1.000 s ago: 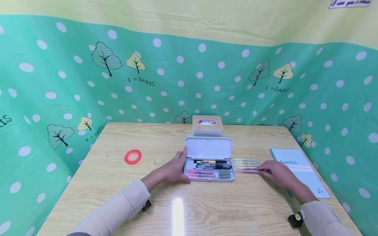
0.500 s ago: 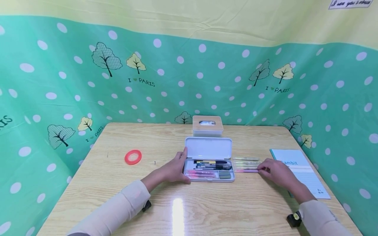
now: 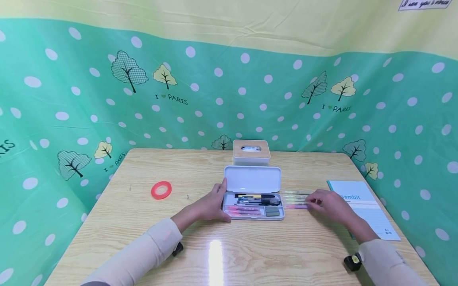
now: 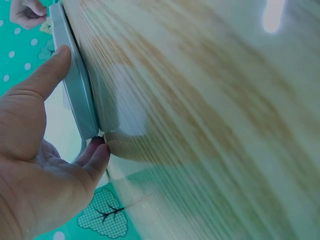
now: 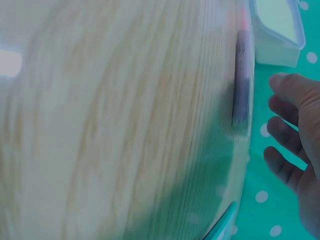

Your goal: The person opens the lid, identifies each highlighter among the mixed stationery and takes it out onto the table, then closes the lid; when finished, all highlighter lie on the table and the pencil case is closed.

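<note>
An open white pencil case (image 3: 252, 179) stands mid-table, its lid raised. Black and yellow pens (image 3: 255, 198), pink pens (image 3: 243, 210) and a grey eraser (image 3: 272, 212) lie in its compartments. My left hand (image 3: 212, 203) holds the case's left end; in the left wrist view, the thumb presses the front wall (image 4: 77, 90) and fingers reach round the far corner. Several clear-barrelled pens lie side by side right of the case, a purple pen (image 3: 296, 206) nearest me. Over their right ends hovers my right hand (image 3: 330, 206), fingers loosely bent, apart from the purple pen in the right wrist view.
Behind the case stands a tissue box (image 3: 251, 153) with a wooden top. A red tape roll (image 3: 161, 190) lies at the left. To the right is a blue and white notebook (image 3: 372, 214), partly under the right forearm. A green dotted curtain (image 3: 207, 91) hangs around the table.
My right hand first drew back from the purple pen's end, then moved slightly left and up over the pens. The left hand and the pencil case have kept their places.
</note>
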The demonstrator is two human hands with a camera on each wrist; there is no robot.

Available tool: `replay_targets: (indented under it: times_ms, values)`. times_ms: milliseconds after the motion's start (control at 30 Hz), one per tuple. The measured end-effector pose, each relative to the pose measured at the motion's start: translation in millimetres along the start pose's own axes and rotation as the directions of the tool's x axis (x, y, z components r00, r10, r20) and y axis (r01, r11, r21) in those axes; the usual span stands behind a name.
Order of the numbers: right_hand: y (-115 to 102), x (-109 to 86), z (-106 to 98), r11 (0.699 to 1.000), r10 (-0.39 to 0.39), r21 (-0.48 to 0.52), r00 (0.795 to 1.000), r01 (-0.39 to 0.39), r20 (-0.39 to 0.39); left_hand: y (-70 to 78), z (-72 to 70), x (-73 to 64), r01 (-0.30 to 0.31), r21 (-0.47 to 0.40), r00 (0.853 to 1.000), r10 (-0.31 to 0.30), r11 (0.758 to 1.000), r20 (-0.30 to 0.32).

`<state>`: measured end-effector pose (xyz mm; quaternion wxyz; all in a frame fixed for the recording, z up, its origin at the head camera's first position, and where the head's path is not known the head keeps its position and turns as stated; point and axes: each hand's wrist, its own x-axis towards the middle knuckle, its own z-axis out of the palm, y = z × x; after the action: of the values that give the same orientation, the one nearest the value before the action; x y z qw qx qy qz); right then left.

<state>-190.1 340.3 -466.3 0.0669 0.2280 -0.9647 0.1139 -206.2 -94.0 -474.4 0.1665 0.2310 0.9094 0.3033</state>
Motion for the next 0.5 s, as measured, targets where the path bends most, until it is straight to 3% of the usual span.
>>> replay_targets:
  times_ms: [233, 500]
  values:
    - [-18.8, 10.3, 8.0, 1.000, 0.000, 0.007, 0.998, 0.000, 0.058, 0.0, 0.4, 0.5, 0.000, 0.004, 1.000, 0.000, 1.000, -0.001]
    - [-47.4, 25.0, 5.3, 0.997, -0.072, 0.043, 0.994, 0.069, 0.080, 2.4, -1.4, -0.7, 0.004, -0.007, 1.000, -0.004, 1.000, 0.000]
